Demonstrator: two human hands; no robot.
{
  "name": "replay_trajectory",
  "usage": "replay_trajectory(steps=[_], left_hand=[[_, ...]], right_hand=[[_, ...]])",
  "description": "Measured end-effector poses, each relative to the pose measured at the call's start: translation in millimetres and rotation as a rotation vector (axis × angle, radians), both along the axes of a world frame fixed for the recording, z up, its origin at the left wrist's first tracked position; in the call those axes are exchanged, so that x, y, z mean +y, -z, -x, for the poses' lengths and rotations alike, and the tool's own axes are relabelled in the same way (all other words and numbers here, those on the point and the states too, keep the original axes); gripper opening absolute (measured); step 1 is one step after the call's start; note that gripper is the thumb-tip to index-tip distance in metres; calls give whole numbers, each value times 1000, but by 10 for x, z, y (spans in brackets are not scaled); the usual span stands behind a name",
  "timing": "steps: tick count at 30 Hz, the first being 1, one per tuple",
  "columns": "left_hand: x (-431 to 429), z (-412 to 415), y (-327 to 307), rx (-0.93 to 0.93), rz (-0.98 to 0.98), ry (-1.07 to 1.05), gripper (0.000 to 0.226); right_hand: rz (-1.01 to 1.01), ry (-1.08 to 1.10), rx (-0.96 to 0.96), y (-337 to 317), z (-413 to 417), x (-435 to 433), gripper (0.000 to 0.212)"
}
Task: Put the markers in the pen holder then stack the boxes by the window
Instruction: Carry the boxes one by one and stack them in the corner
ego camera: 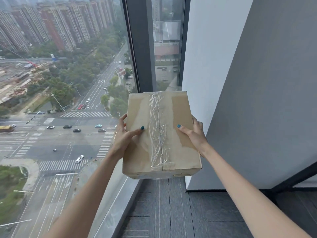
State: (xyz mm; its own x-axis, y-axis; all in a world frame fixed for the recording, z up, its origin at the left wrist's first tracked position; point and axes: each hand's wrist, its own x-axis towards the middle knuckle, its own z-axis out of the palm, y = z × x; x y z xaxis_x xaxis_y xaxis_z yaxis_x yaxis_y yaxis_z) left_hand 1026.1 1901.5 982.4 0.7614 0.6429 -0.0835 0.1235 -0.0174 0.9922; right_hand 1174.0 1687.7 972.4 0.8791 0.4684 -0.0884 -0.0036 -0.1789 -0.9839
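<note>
The cardboard box [178,110] is held flat, its top facing up, in the corner where the window [68,86] meets the white wall [202,54]. A crumpled strip of clear tape [157,131] runs down the middle of its lid. The left hand [122,136] grips the box's left edge, its thumb lying across the top and its fingers curled round the side. The right hand [194,134] clamps the right edge the same way, thumb on the lid. The box hangs over the dark carpeted floor [171,212]; whether anything supports it from below cannot be told. A dark window frame [140,48] rises behind it, and a grey wall [265,100] stands to the right.
</note>
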Motion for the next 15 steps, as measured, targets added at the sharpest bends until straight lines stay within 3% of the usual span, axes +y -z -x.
replay_trajectory(steps=[6,15], left_hand=[[537,-940,1052,38,37,4,89],[957,-2256,3513,95,-33,46,68]], right_hand=[[95,21,-47,1171,-909,582,75],[340,58,-205,3468,-2063,1013,72]])
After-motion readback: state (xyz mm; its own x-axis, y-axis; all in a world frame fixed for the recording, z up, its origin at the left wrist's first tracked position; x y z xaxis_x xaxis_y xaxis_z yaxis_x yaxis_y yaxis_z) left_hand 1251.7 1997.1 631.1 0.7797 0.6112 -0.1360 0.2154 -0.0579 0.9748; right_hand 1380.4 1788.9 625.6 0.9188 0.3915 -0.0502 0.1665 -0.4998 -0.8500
